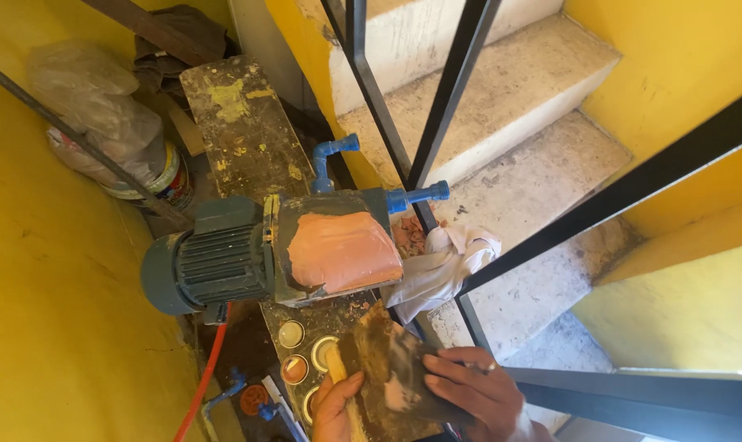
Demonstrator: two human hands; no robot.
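Left hand wraps a wooden handle, fingers closed on it. Right hand lies flat, fingers pressed on a dirty putty-smeared scraper blade held low in view. Just beneath: small round lids on a spattered plank. Above them, a pump motor, its housing coated in pinkish filler, blue pipe fittings on top. White rag beside it, against black railing; concrete stairs beyond.
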